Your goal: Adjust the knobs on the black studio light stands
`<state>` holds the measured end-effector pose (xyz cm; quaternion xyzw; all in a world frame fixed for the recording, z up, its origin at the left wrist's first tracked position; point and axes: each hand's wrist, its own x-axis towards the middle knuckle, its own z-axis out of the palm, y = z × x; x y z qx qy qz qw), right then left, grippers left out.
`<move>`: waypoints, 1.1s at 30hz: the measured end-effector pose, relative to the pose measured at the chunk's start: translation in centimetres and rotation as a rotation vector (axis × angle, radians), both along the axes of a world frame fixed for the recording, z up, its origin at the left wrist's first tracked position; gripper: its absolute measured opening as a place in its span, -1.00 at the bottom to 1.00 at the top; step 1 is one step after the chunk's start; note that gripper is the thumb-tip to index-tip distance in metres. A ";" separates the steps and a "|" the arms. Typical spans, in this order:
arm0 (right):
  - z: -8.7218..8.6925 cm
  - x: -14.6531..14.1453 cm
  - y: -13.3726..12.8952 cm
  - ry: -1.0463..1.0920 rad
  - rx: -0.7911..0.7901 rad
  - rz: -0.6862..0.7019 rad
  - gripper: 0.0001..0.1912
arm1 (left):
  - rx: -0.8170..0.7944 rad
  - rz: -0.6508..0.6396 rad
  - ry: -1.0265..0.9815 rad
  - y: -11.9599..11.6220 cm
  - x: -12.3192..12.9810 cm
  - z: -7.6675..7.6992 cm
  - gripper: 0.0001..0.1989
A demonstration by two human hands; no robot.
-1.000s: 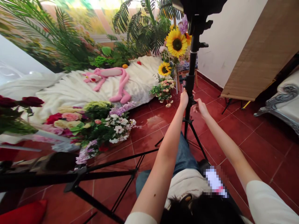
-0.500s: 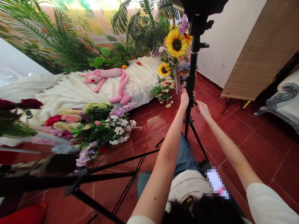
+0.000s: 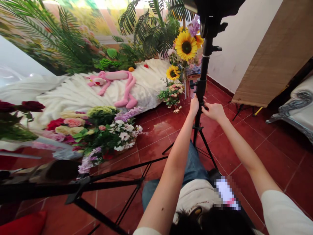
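Note:
A black light stand (image 3: 201,76) rises in front of me on spread legs, and a dark bulky head tops its pole. My left hand (image 3: 194,105) is wrapped round the pole low down, just above the leg section. On the pole's right side, my right hand (image 3: 215,111) is closed with thumb and fingers at a small knob, which the fingers mostly hide. Higher up, a second knob (image 3: 192,84) sticks out to the left of the pole. The pole leans slightly.
A second black stand (image 3: 110,186) stretches across the lower left. Flower arrangements (image 3: 105,130) stand beside a white draped bed (image 3: 63,98) bearing a pink plush toy (image 3: 117,76). Sunflowers (image 3: 186,46) rise behind the pole. A brown backdrop (image 3: 259,62) and ornate sofa (image 3: 290,107) are at right.
My right hand has come up and closed at the knob, its back now turned upward. The stand's upper part has shifted slightly right in view. My left hand keeps its hold.

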<state>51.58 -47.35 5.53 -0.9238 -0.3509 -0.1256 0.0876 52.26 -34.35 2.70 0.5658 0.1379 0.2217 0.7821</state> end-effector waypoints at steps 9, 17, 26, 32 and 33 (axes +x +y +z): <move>0.2 1.5 -0.1 0.116 0.047 0.093 -0.61 | 0.010 -0.019 -0.060 0.1 0.2 -0.3 -0.37; -2.5 2.9 -0.4 0.763 0.588 0.256 -0.46 | 0.057 0.007 -0.067 0.1 0.4 -1.5 -0.44; -4.7 3.5 0.4 0.764 0.825 0.209 -0.39 | 0.067 -0.247 0.336 6.0 -13.6 -10.5 -0.50; -4.6 2.9 0.5 0.671 0.871 0.164 -0.44 | 0.386 0.047 0.888 13.7 -30.9 -13.2 -0.59; -4.5 2.7 0.5 0.656 0.871 0.147 -0.45 | 0.394 0.118 0.933 14.7 -33.5 -12.8 -0.59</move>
